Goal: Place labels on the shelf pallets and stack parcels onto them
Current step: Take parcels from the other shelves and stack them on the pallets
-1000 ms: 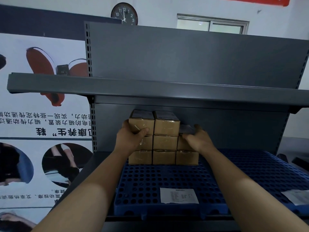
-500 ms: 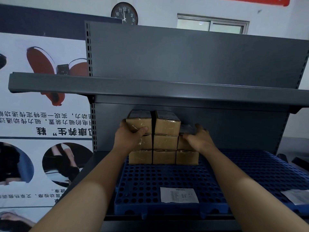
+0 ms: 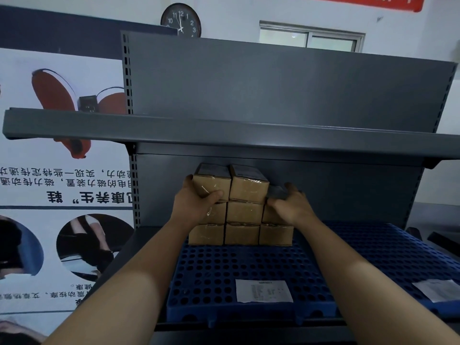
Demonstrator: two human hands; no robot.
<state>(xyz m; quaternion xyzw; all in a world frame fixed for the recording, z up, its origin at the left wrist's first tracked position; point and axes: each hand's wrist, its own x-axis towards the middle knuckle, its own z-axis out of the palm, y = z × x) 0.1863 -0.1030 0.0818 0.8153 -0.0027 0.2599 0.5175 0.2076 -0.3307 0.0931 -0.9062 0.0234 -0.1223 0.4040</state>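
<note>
Several small brown cardboard parcels (image 3: 245, 212) are stacked three high at the back of a blue perforated pallet (image 3: 224, 275) on the lower shelf. My left hand (image 3: 196, 205) grips the top-left parcel (image 3: 211, 185), thumb across its front. My right hand (image 3: 291, 207) holds the second-row parcel (image 3: 270, 215) of the right column, fingers curled over its dark top. The right column is two parcels high. A white paper label (image 3: 263, 291) lies flat on the pallet's front.
A second blue pallet (image 3: 388, 250) with its own white label (image 3: 438, 290) sits to the right. The grey upper shelf (image 3: 224, 131) overhangs just above the stack. A poster wall stands to the left of the shelf upright (image 3: 133, 185).
My left hand has nudged the top-left parcel slightly left and back, then straightened it against its neighbour. My right hand has stayed on the right column's parcel.
</note>
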